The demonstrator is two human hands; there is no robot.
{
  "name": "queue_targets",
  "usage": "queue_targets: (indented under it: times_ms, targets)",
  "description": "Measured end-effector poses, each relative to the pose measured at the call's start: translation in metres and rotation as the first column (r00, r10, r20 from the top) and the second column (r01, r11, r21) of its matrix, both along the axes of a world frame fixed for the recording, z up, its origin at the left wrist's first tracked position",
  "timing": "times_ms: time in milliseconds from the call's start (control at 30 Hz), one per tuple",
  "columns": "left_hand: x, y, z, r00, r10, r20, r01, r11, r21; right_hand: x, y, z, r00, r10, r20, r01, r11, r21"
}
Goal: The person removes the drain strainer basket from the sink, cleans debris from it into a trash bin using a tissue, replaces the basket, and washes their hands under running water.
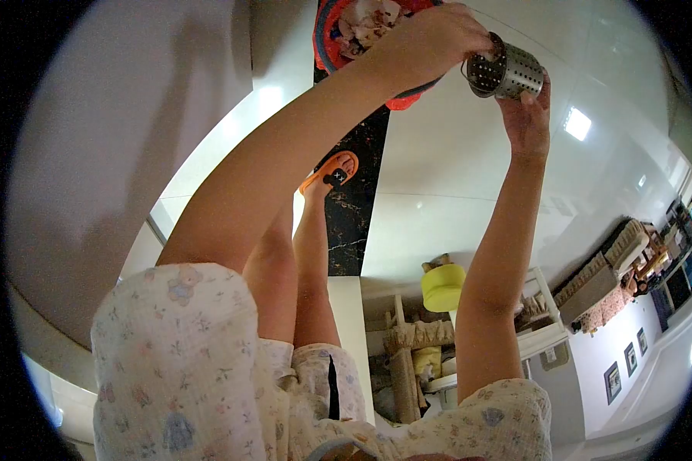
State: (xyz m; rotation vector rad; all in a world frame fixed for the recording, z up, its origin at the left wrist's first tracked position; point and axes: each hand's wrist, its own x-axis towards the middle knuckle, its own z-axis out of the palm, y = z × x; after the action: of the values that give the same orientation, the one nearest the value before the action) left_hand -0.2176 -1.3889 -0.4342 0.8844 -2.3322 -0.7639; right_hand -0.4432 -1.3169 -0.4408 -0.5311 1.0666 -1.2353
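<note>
A perforated metal sink strainer basket (524,73) is tilted on its side, with its open end towards the left and a thin wire handle hanging at that end. My right hand (529,115) supports it from below, fingers and thumb closed round its wall. At the rim, my left hand (446,34) has its fingers bent and pressed together on the edge; their tips are partly hidden. Beneath my left wrist stands a waste bin (327,38) with a red liner, holding crumpled pale refuse.
A dark marbled strip (357,200) crosses the glossy pale floor (430,161). My foot in an orange sandal (334,173) rests on it. A yellow round stool (443,287) and shelving (400,338) stand lower right, with a sofa (592,300) farther off. A grey surface (123,154) fills the left.
</note>
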Motion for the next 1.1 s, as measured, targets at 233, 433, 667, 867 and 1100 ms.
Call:
queue_targets:
  times_ms: [233, 433, 667, 867, 1100]
  targets:
    - [-0.021, 0.010, -0.025, 0.950, -0.141, 0.280, 0.155, 0.987, -0.028, 0.001, -0.001, -0.006, 0.997, 0.070, -0.045, -0.070, 0.998, 0.003]
    - [0.014, 0.006, -0.023, 0.984, 0.158, -0.081, -0.129, 0.949, 0.288, 0.012, 0.003, -0.007, 0.996, -0.040, 0.083, 0.036, 0.998, 0.045]
    - [0.054, 0.047, -0.028, 0.783, 0.613, 0.108, -0.463, 0.458, 0.759, 0.035, 0.007, -0.010, 0.974, -0.143, 0.176, 0.135, 0.989, 0.055]
    - [0.044, 0.073, -0.007, 0.829, 0.557, -0.048, -0.297, 0.512, 0.806, 0.048, 0.012, -0.014, 0.969, -0.114, 0.219, 0.099, 0.992, 0.076]
    - [0.032, 0.047, 0.003, 0.777, 0.588, -0.225, -0.352, 0.702, 0.619, 0.055, 0.009, -0.006, 0.972, -0.084, 0.219, 0.067, 0.994, 0.083]
